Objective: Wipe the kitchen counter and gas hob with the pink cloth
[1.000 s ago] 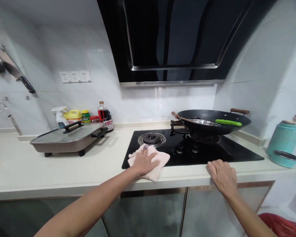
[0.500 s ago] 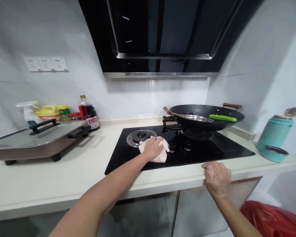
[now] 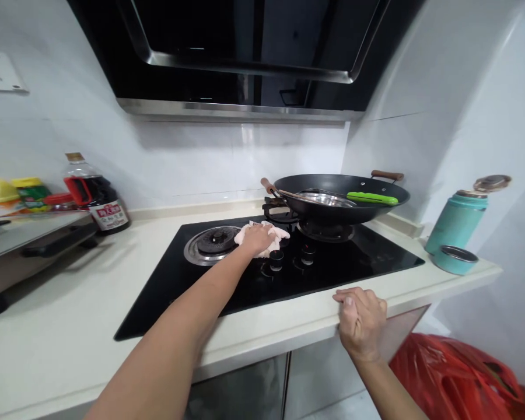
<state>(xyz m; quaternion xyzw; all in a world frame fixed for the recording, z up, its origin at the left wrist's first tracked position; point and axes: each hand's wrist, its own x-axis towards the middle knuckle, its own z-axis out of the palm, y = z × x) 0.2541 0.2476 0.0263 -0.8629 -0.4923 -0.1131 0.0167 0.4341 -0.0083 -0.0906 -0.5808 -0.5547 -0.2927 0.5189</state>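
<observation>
Sliding to three o'clock of the gas burner (image 3: 217, 240), the left hand (image 3: 257, 238) holds pink cloth (image 3: 280, 232) under its fingers, wiping farther back; the right hand (image 3: 364, 318) curls narrow.

Kitchen: stove (image 3: 289, 281), wok (image 3: 332, 214), range hood (image 3: 227, 35).

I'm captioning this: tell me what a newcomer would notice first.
The black wok on the right burner stands out first, with a bright green utensil in it. To its left, the left hand rests on a pale pink cloth on the black gas cooktop. A red plastic bag sits at lower right.
</observation>
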